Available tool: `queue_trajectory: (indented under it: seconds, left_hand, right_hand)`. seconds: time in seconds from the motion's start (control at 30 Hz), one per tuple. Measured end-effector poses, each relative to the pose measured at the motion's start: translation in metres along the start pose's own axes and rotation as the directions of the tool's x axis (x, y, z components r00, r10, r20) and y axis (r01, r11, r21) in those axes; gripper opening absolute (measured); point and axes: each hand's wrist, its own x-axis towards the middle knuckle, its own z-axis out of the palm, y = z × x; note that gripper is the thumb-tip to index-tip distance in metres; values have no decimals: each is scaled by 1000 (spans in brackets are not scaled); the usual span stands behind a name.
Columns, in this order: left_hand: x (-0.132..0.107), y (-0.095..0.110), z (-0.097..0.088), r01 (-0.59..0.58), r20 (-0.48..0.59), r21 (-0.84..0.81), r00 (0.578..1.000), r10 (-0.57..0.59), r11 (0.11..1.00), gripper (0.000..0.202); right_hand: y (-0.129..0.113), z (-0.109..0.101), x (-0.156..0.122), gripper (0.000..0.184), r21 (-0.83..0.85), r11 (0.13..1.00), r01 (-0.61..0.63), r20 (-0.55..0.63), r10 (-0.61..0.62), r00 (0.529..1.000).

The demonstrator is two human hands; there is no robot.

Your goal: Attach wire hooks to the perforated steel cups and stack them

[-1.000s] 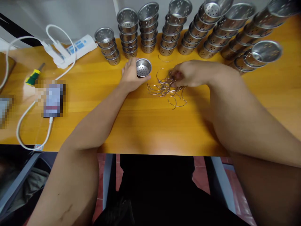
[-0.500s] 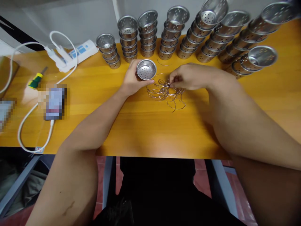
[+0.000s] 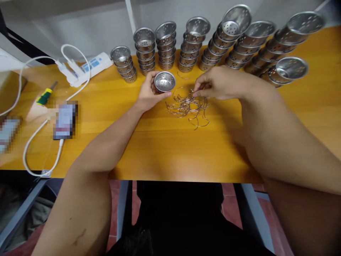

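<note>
My left hand (image 3: 149,91) is wrapped round a small perforated metal cup (image 3: 164,81), its open mouth facing up. To its right lies a tangled pile of thin curved wires (image 3: 183,106) on the wooden table. My right hand (image 3: 213,84) is at the pile's upper right edge, thumb and fingertips pinched on a wire (image 3: 191,93). How much of that wire is free of the pile I cannot make out. A single curved wire (image 3: 184,77) lies apart, behind the pile.
Several stacks of perforated metal cups (image 3: 190,55) line the table's back; those on the right (image 3: 290,67) lean. At left are a white power strip (image 3: 90,69) with cables, a green-yellow screwdriver (image 3: 44,96), a plugged-in phone (image 3: 65,121) and another blurred item (image 3: 9,133).
The view has tilted slightly, so the table sits lower. My right fingertips have risen a little from the pile's middle toward its far edge. My left hand still holds the cup.
</note>
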Motion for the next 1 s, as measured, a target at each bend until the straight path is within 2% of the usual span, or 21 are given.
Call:
queue_trajectory:
  seconds: [0.13,0.23,0.3,0.4,0.47,0.53,0.6,0.67,0.73,0.87,1.0]
  left_hand:
    - [2,-18,-4,-31,14,-26,999,31,999,118]
    - [4,-28,-7,-33,27,-55,999,35,998,112]
    - [6,-31,-9,-25,33,-64,999,27,998,112]
    - [7,-29,-11,-25,39,-54,999,27,998,114]
    - [7,-23,-11,-13,34,-44,999,15,999,115]
    - [6,-12,-11,17,14,-49,1000,-16,999,113]
    - [4,2,-10,60,5,-80,998,-60,995,107]
    - [1,15,-9,117,39,-125,993,-113,985,98]
    - [-1,25,-10,142,74,-165,989,-131,976,91]
    - [-3,26,-12,144,33,-174,990,-140,974,84]
    - [-4,19,-15,92,4,-102,996,-92,991,81]
  right_hand:
    - [-3,-4,-4,17,25,999,-30,-53,31,998]
    - [1,-5,-6,19,130,991,-38,-96,51,994]
    - [5,-2,-5,19,195,981,-12,-174,47,984]
    - [6,10,3,12,254,965,66,-378,36,925]
    - [2,24,11,8,311,945,102,-466,58,883]
    - [-6,40,21,14,388,917,96,-469,107,877]
    - [-12,56,30,33,454,889,57,-449,174,876]
    - [-17,70,37,52,489,871,35,-448,217,867]
    - [-22,81,40,64,483,874,45,-462,211,861]
    - [-36,91,37,70,425,903,60,-445,150,883]
    - [-49,98,34,66,467,877,114,-423,108,900]
